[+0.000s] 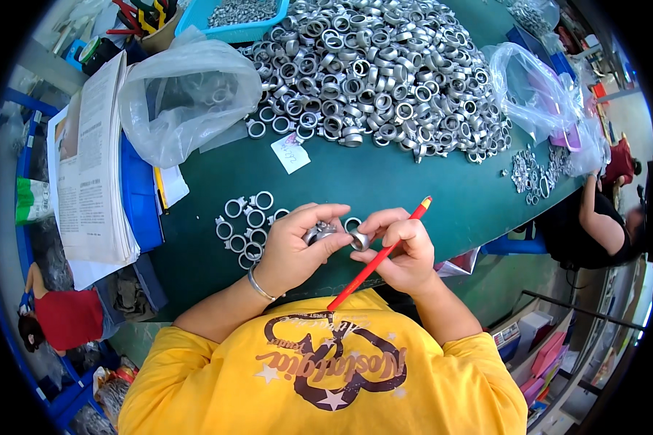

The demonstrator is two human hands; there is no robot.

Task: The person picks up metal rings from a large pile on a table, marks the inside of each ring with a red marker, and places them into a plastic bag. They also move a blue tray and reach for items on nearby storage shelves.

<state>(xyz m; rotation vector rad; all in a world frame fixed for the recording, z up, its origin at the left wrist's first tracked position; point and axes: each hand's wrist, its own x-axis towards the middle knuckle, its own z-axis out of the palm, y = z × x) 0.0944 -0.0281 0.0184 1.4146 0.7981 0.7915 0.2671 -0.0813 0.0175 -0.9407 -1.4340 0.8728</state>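
My left hand is closed around some small grey metal ring parts; how many cannot be made out. In front of my chest, my right hand pinches one metal ring between thumb and fingertips. A red pencil with a yellowish end also lies in the right hand, slanting across the fingers. Just left of my left hand, several metal rings with small lugs lie on the green tabletop. A further ring shows between my hands.
A large heap of metal rings covers the table's far middle. Clear plastic bags flank it. A handwritten paper slip lies before it. Printed sheets and a blue bin stand left; another person sits right.
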